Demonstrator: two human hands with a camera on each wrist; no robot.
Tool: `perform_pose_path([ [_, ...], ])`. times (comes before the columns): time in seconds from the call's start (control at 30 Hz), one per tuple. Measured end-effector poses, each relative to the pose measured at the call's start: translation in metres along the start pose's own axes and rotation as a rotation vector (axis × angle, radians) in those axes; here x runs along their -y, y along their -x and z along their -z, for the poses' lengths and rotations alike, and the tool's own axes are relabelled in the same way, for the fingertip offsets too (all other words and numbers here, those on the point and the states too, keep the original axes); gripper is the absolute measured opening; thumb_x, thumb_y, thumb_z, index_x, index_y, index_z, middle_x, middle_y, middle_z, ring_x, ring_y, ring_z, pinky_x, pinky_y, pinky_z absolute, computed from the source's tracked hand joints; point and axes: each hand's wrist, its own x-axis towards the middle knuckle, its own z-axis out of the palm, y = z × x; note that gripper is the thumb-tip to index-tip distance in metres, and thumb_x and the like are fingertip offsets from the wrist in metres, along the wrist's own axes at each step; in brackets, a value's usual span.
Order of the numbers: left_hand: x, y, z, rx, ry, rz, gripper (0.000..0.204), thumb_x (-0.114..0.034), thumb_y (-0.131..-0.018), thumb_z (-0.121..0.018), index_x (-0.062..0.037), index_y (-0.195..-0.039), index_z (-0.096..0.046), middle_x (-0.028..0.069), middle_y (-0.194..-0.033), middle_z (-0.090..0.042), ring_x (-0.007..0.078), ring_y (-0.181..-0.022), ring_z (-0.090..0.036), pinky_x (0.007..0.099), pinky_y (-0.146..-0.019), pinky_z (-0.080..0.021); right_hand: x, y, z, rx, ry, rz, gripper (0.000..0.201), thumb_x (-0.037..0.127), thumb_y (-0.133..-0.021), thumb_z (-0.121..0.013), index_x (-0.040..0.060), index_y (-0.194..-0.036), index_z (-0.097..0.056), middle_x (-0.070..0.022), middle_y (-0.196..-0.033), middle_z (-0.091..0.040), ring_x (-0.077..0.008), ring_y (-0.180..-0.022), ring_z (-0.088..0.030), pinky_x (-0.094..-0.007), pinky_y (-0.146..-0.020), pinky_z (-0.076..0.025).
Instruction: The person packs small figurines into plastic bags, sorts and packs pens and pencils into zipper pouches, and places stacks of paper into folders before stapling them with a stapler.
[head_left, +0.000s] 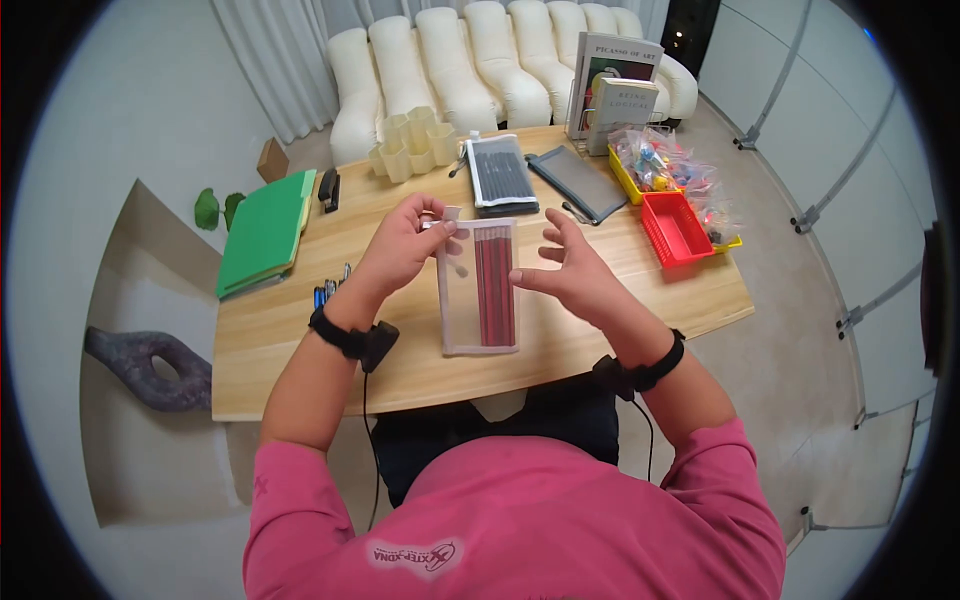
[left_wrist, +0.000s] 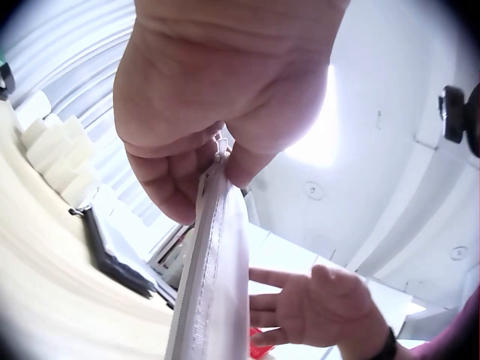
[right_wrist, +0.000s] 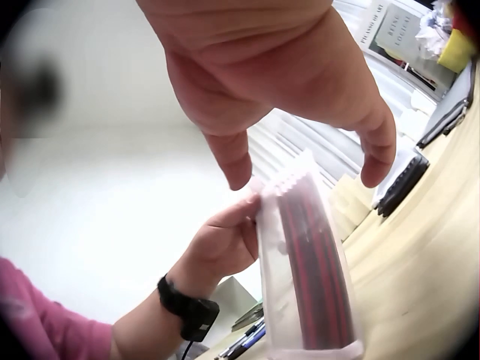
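A translucent zip pouch (head_left: 460, 310) with a white border hangs upright in front of me. Several dark red pencils (head_left: 496, 290) stand side by side in its right half. My left hand (head_left: 405, 245) pinches the pouch's top left corner between thumb and fingers, at the zipper end, as the left wrist view shows. The right hand (head_left: 575, 270) is beside the pouch's right edge, fingers spread and thumb pointing toward it, holding nothing. In the right wrist view the pencils (right_wrist: 319, 277) show through the pouch, below the spread right thumb and fingers.
Behind lie a pouch of black pencils (head_left: 502, 172) and a flat grey pouch (head_left: 580, 182). A cream hexagonal holder (head_left: 415, 143), a black stapler (head_left: 329, 190) and a green folder (head_left: 265, 235) stand left. On the right are a red basket (head_left: 675, 230), bagged items and upright books (head_left: 615, 85).
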Motion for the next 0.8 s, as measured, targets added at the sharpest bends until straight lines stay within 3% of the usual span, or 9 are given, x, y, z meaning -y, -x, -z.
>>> perform_pose_path([
  [0.07, -0.020, 0.003, -0.009, -0.006, 0.033, -0.049, 0.017, -0.011, -0.109, -0.066, -0.0065, -0.122, -0.056, 0.0120, -0.108, -0.078, 0.0202, -0.095, -0.077, 0.0319, -0.083, -0.060, -0.010, -0.014, 0.006, 0.194, -0.316, -0.173, 0.122, 0.030, -0.082, -0.096, -0.0065, -0.168, -0.018, -0.0334, -0.161, -0.043, -0.0395, -0.147, -0.050, -0.0457, -0.117, -0.048],
  [0.1, -0.027, 0.003, -0.012, -0.006, 0.070, -0.105, 0.018, -0.011, -0.109, -0.066, -0.0067, -0.123, -0.056, 0.0118, -0.109, -0.077, 0.0201, -0.095, -0.077, 0.0321, -0.084, -0.060, -0.010, -0.016, 0.002, 0.249, -0.477, -0.199, 0.103, 0.019, -0.085, -0.094, -0.0099, -0.162, -0.032, -0.0295, -0.151, -0.057, -0.0337, -0.137, -0.061, -0.0424, -0.113, -0.052],
  [0.13, -0.032, 0.004, -0.014, -0.007, 0.110, -0.162, 0.018, -0.011, -0.109, -0.066, -0.0069, -0.123, -0.056, 0.0117, -0.109, -0.077, 0.0199, -0.094, -0.077, 0.0323, -0.084, -0.060, -0.013, -0.018, -0.001, 0.241, -0.480, -0.190, 0.103, 0.019, -0.085, -0.094, -0.0099, -0.162, -0.032, -0.0295, -0.151, -0.057, -0.0337, -0.137, -0.061, -0.0424, -0.113, -0.052],
  [0.2, -0.040, 0.005, -0.018, -0.040, 0.062, -0.214, 0.021, -0.012, -0.109, -0.067, -0.0056, -0.125, -0.056, 0.0111, -0.109, -0.076, 0.0192, -0.095, -0.076, 0.0315, -0.085, -0.060, -0.022, -0.024, -0.009, 0.411, -0.646, -0.149, 0.078, 0.010, -0.089, -0.089, -0.0089, -0.152, -0.046, -0.0227, -0.132, -0.072, -0.0264, -0.124, -0.070, -0.0382, -0.108, -0.055],
  [0.23, -0.043, 0.005, -0.019, -0.081, 0.022, -0.260, 0.024, -0.013, -0.108, -0.068, -0.0042, -0.126, -0.055, 0.0106, -0.109, -0.075, 0.0184, -0.096, -0.076, 0.0308, -0.085, -0.059, -0.027, -0.023, -0.017, 0.345, -0.661, -0.117, 0.048, 0.005, -0.095, -0.083, -0.0056, -0.137, -0.062, -0.0144, -0.118, -0.078, -0.0199, -0.114, -0.074, -0.0360, -0.103, -0.057],
  [0.37, -0.051, 0.005, -0.021, -0.094, 0.015, -0.250, 0.024, -0.016, -0.109, -0.067, -0.0056, -0.128, -0.056, 0.0100, -0.110, -0.076, 0.0184, -0.093, -0.077, 0.0311, -0.082, -0.060, -0.035, -0.025, -0.027, 0.328, -0.575, -0.046, 0.026, 0.010, -0.101, -0.078, 0.0001, -0.124, -0.073, -0.0070, -0.115, -0.079, -0.0153, -0.106, -0.073, -0.0328, -0.096, -0.058],
  [0.57, -0.052, -0.006, -0.024, -0.255, 0.125, -0.053, 0.043, -0.027, -0.106, -0.073, -0.0050, -0.139, -0.056, 0.0086, -0.112, -0.076, 0.0177, -0.091, -0.077, 0.0287, -0.075, -0.060, -0.030, -0.039, -0.018, 0.273, -0.513, -0.047, 0.024, 0.019, -0.101, -0.078, 0.0031, -0.119, -0.075, -0.0025, -0.103, -0.078, -0.0096, -0.091, -0.071, -0.0261, -0.076, -0.056],
  [0.63, -0.032, -0.015, -0.020, -0.171, 0.114, 0.217, 0.040, -0.029, -0.105, -0.075, -0.0056, -0.135, -0.062, 0.0071, -0.110, -0.077, 0.0166, -0.090, -0.077, 0.0279, -0.073, -0.059, -0.033, -0.054, -0.009, 0.233, -0.546, -0.085, 0.023, 0.021, -0.101, -0.079, 0.0043, -0.117, -0.075, -0.0021, -0.101, -0.077, -0.0094, -0.088, -0.070, -0.0264, -0.073, -0.056],
  [0.8, -0.006, -0.062, -0.009, -0.068, 0.023, 0.318, 0.028, -0.027, -0.104, -0.075, -0.0075, -0.124, -0.072, 0.0034, -0.103, -0.077, 0.0138, -0.088, -0.075, 0.0288, -0.073, -0.060, -0.033, -0.135, 0.025, 0.176, -0.490, -0.241, 0.026, 0.027, -0.098, -0.081, 0.0055, -0.111, -0.075, -0.0002, -0.090, -0.073, -0.0095, -0.077, -0.066, -0.0272, -0.067, -0.055],
])
